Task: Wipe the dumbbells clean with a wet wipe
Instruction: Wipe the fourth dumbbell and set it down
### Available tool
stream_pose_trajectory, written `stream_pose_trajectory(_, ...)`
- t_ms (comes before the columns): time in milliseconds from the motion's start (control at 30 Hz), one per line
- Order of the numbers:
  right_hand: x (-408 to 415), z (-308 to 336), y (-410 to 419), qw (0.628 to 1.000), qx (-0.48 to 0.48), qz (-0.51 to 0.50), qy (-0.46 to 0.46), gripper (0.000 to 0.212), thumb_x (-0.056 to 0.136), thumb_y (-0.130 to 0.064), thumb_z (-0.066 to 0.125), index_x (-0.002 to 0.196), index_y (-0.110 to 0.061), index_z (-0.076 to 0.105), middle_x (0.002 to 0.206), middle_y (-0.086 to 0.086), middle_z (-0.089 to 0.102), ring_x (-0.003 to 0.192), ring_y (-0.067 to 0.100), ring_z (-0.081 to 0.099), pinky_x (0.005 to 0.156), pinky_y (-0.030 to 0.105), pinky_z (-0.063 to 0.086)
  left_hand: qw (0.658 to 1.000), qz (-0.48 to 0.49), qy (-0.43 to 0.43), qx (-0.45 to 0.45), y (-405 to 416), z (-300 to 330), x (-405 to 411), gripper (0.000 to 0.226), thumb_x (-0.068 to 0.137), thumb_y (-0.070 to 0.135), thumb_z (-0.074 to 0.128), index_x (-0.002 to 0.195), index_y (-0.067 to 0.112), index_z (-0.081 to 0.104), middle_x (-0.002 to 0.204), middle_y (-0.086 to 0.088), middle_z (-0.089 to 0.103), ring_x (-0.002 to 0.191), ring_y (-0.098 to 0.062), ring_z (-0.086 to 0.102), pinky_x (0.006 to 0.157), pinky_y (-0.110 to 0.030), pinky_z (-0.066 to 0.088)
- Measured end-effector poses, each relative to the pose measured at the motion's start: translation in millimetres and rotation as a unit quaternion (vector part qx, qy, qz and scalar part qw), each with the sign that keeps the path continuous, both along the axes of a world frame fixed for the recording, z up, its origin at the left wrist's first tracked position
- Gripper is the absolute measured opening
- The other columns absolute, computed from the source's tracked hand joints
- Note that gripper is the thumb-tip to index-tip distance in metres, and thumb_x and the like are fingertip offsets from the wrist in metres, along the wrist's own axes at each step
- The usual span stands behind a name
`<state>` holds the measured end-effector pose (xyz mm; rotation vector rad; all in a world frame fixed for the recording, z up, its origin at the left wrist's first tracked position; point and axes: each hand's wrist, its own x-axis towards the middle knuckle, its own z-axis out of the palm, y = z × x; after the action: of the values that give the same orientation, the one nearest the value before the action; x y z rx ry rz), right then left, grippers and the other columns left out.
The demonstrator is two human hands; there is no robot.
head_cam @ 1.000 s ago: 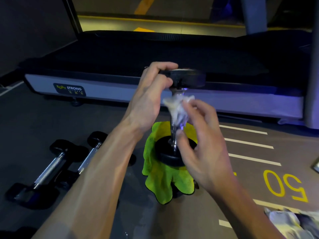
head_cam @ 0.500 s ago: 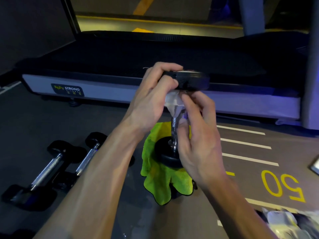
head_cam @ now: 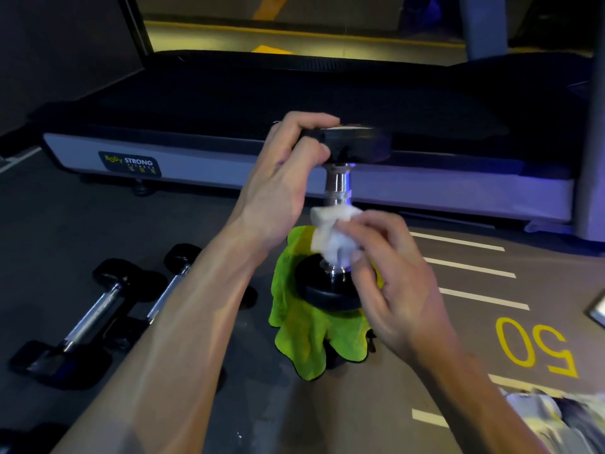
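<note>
The left hand [head_cam: 281, 178] grips the upright black chrome-handled dumbbell's [head_cam: 339, 185] top head; the right hand [head_cam: 393, 276] pinches a crumpled white wet wipe [head_cam: 330, 234] around its handle.

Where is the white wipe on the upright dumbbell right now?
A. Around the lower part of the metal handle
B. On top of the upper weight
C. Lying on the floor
A: the right hand pinches the wipe around the lower handle of the dumbbell, just above the bottom weight.
</note>
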<state>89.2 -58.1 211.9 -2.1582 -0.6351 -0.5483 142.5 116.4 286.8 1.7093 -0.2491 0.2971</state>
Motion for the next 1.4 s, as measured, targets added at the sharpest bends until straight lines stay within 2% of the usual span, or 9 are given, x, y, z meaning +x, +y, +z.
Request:
stream_pose_trajectory(67,-8,-5,0,0.998,-0.061,0.009,0.013,0.035,0.097,-0.011,0.051,0.129,-0.017,0.065,0.129,-0.007,0.050,0.111,0.008,0.056,0.091,0.027,0.050,1.000,0.007,0.004,0.002,1,0,0,0.035,0.087,0.029,0.047,0.115,0.033,0.067,0.128,-0.008,0.062,0.091,0.007,0.054,0.079,-0.008,0.037)
stream_pose_trajectory(200,-9,-1,9,0.993,-0.113,-0.024,-0.003,0.043,0.098,-0.019,0.050,0.141,-0.018,0.056,0.136,-0.004,0.046,0.117,0.021,0.053,0.088,0.041,0.054,1.000,0.005,0.004,0.000,0,0,-2,0.034,0.087,0.029,0.048,0.116,0.033,0.067,0.129,-0.007,0.063,0.107,-0.002,0.059,0.092,-0.014,0.041)
stream_pose_trajectory(300,-10,2,13,0.991,-0.129,-0.036,-0.014,0.042,0.100,-0.021,0.053,0.141,-0.016,0.056,0.135,-0.003,0.047,0.114,0.021,0.052,0.088,0.039,0.053,1.000,0.006,0.006,0.001,-1,-1,-4,0.035,0.088,0.030,0.048,0.117,0.033,0.066,0.129,-0.006,0.063,0.110,-0.004,0.060,0.094,-0.016,0.042)
stream_pose_trajectory(633,-24,-5,18,0.983,-0.182,-0.010,-0.007,0.027,0.103,-0.035,0.049,0.108,-0.021,0.072,0.106,-0.005,0.059,0.101,0.021,0.055,0.089,0.031,0.046,1.000,-0.007,-0.008,-0.013,-3,-1,-7,0.034,0.087,0.026,0.048,0.115,0.030,0.067,0.130,-0.009,0.062,0.114,-0.004,0.059,0.093,-0.010,0.040)
stream_pose_trajectory(800,-12,-9,0,0.994,-0.111,-0.009,-0.009,0.032,0.104,-0.032,0.048,0.092,-0.016,0.073,0.098,-0.006,0.062,0.087,0.018,0.055,0.077,0.035,0.049,1.000,-0.006,-0.007,-0.020,-1,-1,-7,0.031,0.087,0.026,0.050,0.112,0.030,0.067,0.130,-0.011,0.062,0.111,-0.002,0.058,0.091,-0.008,0.039)
stream_pose_trajectory(967,0,-19,-8,0.998,-0.013,-0.048,0.024,0.019,0.098,-0.020,0.058,0.082,-0.017,0.068,0.092,-0.009,0.063,0.090,0.014,0.058,0.081,0.026,0.045,1.000,-0.004,-0.002,-0.021,0,0,-8,0.031,0.086,0.027,0.049,0.112,0.031,0.067,0.130,-0.010,0.063,0.107,0.003,0.057,0.089,-0.005,0.038)
stream_pose_trajectory(1133,-17,-14,1,0.999,-0.010,-0.001,0.051,0.013,0.088,-0.025,0.059,0.089,-0.024,0.072,0.102,-0.025,0.062,0.097,0.006,0.057,0.086,0.017,0.042,1.000,-0.013,-0.005,-0.014,2,1,-8,0.037,0.086,0.025,0.045,0.117,0.025,0.066,0.132,-0.006,0.062,0.110,0.003,0.056,0.088,-0.003,0.037)
stream_pose_trajectory(1267,-8,-9,-5,0.995,0.012,0.006,0.097,0.016,0.089,-0.021,0.066,0.097,-0.028,0.079,0.104,-0.014,0.062,0.100,0.009,0.062,0.082,0.012,0.043,1.000,-0.026,-0.005,-0.011,1,0,-7,0.036,0.087,0.025,0.045,0.118,0.025,0.065,0.133,-0.008,0.061,0.113,-0.003,0.057,0.092,-0.007,0.040)
stream_pose_trajectory(1400,8,4,-1,0.997,-0.033,-0.008,0.064,0.027,0.086,-0.002,0.073,0.091,-0.027,0.081,0.095,-0.009,0.057,0.080,0.004,0.060,0.069,0.008,0.040,1.000,-0.020,-0.006,-0.012,3,-2,-4,0.035,0.087,0.026,0.046,0.115,0.028,0.066,0.133,-0.008,0.062,0.117,-0.008,0.058,0.095,-0.012,0.041)
